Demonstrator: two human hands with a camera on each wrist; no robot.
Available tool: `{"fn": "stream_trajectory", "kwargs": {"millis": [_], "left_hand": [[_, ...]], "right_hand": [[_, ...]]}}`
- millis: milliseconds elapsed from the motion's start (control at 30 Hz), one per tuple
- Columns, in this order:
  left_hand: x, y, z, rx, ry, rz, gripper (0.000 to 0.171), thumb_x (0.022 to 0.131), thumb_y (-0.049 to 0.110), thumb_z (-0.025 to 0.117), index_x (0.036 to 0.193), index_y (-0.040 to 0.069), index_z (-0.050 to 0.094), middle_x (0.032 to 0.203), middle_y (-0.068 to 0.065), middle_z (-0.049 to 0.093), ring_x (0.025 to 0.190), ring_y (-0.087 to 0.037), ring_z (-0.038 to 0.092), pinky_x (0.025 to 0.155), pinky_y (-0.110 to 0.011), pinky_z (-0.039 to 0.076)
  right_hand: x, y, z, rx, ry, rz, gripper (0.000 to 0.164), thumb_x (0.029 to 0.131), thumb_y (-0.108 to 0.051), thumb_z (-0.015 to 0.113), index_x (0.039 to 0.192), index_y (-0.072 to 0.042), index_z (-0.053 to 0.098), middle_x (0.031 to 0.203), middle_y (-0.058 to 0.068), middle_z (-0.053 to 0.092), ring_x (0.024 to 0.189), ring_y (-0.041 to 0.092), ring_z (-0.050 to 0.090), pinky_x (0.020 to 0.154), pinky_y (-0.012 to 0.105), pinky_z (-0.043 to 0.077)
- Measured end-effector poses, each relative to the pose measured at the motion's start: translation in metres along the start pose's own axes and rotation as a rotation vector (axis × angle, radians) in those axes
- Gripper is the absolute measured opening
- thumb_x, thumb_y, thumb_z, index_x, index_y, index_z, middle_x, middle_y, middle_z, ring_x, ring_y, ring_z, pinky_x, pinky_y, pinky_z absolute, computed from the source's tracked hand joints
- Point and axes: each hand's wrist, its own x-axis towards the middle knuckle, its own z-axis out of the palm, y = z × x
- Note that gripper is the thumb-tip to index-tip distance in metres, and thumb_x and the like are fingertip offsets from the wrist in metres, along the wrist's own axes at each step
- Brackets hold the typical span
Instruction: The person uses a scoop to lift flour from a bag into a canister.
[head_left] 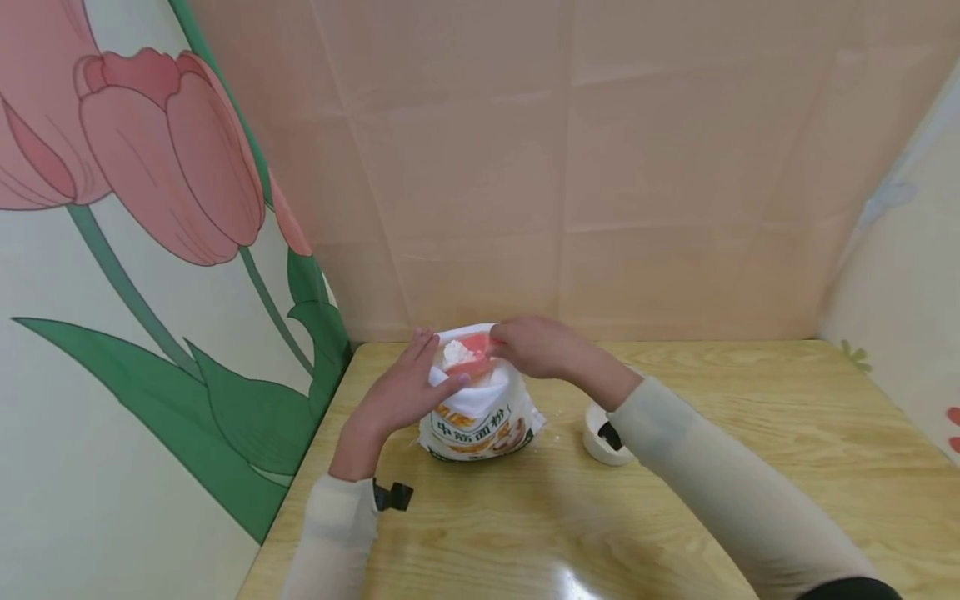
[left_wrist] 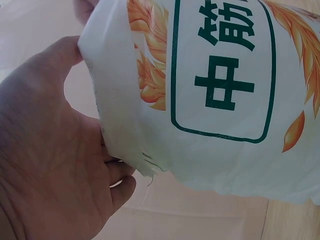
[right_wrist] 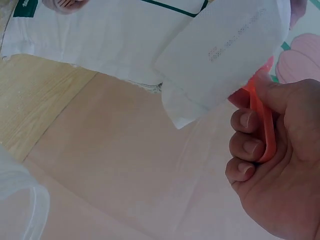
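Note:
A white flour bag [head_left: 480, 421] with green characters and wheat pictures stands on the table, its top turned down around the opening. My left hand [head_left: 405, 387] holds the bag's left rim; in the left wrist view its thumb touches the edge, and some fingers [left_wrist: 122, 192] curl behind the bag. My right hand [head_left: 543, 348] grips the handle of a pink scoop [head_left: 477, 343] at the bag's mouth. White flour [head_left: 455, 354] lies heaped in the scoop. In the right wrist view, fingers wrap the scoop's handle [right_wrist: 267, 132], while the bag's folded top hides most of its bowl.
Right of the bag, partly behind my right sleeve, stands a round white container [head_left: 597, 446] with something dark in it. White specks lie on the wooden table [head_left: 495, 533] between them. A tulip-patterned wall [head_left: 172, 150] borders the left side, and a pinkish covering [head_left: 600, 167] the back.

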Motion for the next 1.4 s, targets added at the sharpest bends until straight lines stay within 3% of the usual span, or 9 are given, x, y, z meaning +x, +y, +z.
{"fn": "stream_trajectory", "kwargs": {"millis": [100, 333, 533, 767, 1100, 1400], "left_hand": [[0.000, 0.000, -0.001, 0.002, -0.003, -0.002, 0.105, 0.092, 0.081, 0.036, 0.163, 0.007, 0.014, 0.171, -0.009, 0.007, 0.157, -0.021, -0.001, 0.123, -0.050, 0.019], [-0.001, 0.001, -0.002, -0.012, -0.006, -0.014, 0.104, 0.092, 0.081, 0.038, 0.163, 0.008, 0.013, 0.171, -0.007, 0.006, 0.157, -0.020, -0.002, 0.123, -0.052, 0.019], [-0.001, 0.001, 0.000, -0.009, -0.021, -0.029, 0.105, 0.091, 0.082, 0.038, 0.163, 0.009, 0.013, 0.171, -0.007, 0.006, 0.157, -0.020, -0.002, 0.123, -0.052, 0.019], [-0.001, 0.002, 0.000, -0.001, -0.033, -0.032, 0.107, 0.090, 0.084, 0.036, 0.163, 0.010, 0.013, 0.171, -0.005, 0.004, 0.157, -0.021, -0.002, 0.122, -0.054, 0.019], [-0.002, 0.002, -0.001, -0.004, -0.042, -0.021, 0.104, 0.092, 0.081, 0.037, 0.163, 0.008, 0.013, 0.171, -0.007, 0.005, 0.157, -0.021, -0.003, 0.123, -0.052, 0.018], [-0.003, 0.003, 0.000, -0.002, -0.039, -0.016, 0.105, 0.092, 0.081, 0.037, 0.163, 0.007, 0.014, 0.171, -0.009, 0.006, 0.157, -0.022, -0.001, 0.123, -0.052, 0.017]], "right_hand": [[-0.006, 0.002, -0.002, 0.022, 0.024, -0.006, 0.030, 0.106, -0.029, 0.053, 0.117, -0.007, 0.070, 0.117, 0.013, 0.071, 0.110, 0.033, 0.066, 0.098, 0.049, 0.051], [-0.013, 0.007, 0.000, 0.055, 0.074, -0.001, 0.026, 0.106, -0.030, 0.053, 0.107, -0.010, 0.069, 0.111, 0.009, 0.071, 0.105, 0.029, 0.067, 0.095, 0.049, 0.051], [-0.022, 0.008, -0.001, 0.074, 0.107, 0.000, 0.025, 0.106, -0.029, 0.054, 0.109, -0.009, 0.069, 0.109, 0.008, 0.070, 0.104, 0.027, 0.066, 0.094, 0.048, 0.052], [-0.034, 0.010, -0.004, 0.095, 0.162, 0.015, 0.023, 0.106, -0.030, 0.055, 0.100, -0.010, 0.066, 0.093, 0.003, 0.065, 0.088, 0.023, 0.062, 0.084, 0.045, 0.051], [-0.054, 0.016, -0.005, 0.108, 0.218, 0.044, 0.021, 0.105, -0.030, 0.057, 0.101, -0.012, 0.066, 0.092, 0.001, 0.064, 0.088, 0.022, 0.061, 0.084, 0.044, 0.051], [-0.077, 0.028, -0.005, 0.132, 0.263, 0.079, 0.019, 0.103, -0.029, 0.060, 0.096, -0.012, 0.064, 0.079, -0.001, 0.055, 0.075, 0.018, 0.052, 0.072, 0.037, 0.045]]}}
